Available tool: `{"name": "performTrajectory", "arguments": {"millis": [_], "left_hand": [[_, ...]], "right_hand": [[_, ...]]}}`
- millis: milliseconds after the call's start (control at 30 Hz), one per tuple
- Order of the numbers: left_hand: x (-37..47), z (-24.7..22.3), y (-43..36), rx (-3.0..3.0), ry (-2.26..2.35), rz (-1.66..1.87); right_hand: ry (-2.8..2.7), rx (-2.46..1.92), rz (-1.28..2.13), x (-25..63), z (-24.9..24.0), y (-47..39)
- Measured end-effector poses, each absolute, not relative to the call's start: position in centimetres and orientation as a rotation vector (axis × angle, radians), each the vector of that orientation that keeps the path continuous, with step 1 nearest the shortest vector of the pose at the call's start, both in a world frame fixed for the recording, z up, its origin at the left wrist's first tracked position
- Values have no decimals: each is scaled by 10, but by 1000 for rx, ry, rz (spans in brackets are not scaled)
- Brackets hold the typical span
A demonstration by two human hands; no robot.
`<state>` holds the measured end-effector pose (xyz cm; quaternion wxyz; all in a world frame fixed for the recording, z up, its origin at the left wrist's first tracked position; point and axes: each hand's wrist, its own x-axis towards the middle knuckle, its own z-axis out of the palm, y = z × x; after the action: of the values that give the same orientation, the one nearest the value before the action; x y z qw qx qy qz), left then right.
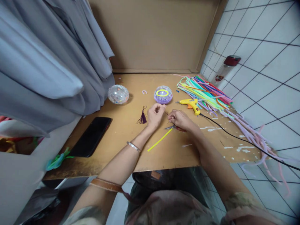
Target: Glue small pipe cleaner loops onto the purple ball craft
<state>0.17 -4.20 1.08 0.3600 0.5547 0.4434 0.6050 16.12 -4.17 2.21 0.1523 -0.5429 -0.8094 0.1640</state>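
Observation:
My left hand [156, 116] is closed in a pinch just in front of a clear, purple-banded ball [163, 99] with a yellow ring on it. Beside it, my right hand [179, 119] has its fingers pressed together around something thin and dark, too small to name. Whatever the left fingers pinch is hidden. Under the right hand lie red-handled scissors [172, 127], their blades pointing left. From near the blades a yellow pipe cleaner [160, 140] runs toward the table's front edge. A dark purple tassel [142, 117] rests left of my left hand.
A yellow glue gun [190, 104] trails a black cord rightward. Behind it lie many coloured pipe cleaners [201, 89]. On the left are a clear dome [118, 94], a black phone [91, 137] and a grey curtain [53, 56]. A red-lidded bottle [225, 71] stands against the tiled wall.

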Motion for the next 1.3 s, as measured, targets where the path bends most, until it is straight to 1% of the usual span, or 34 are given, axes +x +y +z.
{"name": "performTrajectory", "arguments": {"millis": [233,367,500,667,800,1133,1300], "left_hand": [[0,9,-40,1445,1112,1530],[0,4,-35,1411,1052,1548],[3,0,-33,1350,975,1443],[6,0,-31,1189,912,1378],[3,1,-31,1220,979,1405],[-2,2,-32,1458,1072,1071],[-3,0,-30,1485,1084,1026]], "right_hand": [[-2533,-1596,300,157,27,-47],[-2431,-1514,300,162,28,-46],[-2348,-1475,287,166,26,-44],[-2279,-1473,170,166,22,-43],[-2286,-1458,81,166,22,-43],[-2357,-1571,10,164,31,-47],[-2383,-1546,11,164,31,-47]]}}
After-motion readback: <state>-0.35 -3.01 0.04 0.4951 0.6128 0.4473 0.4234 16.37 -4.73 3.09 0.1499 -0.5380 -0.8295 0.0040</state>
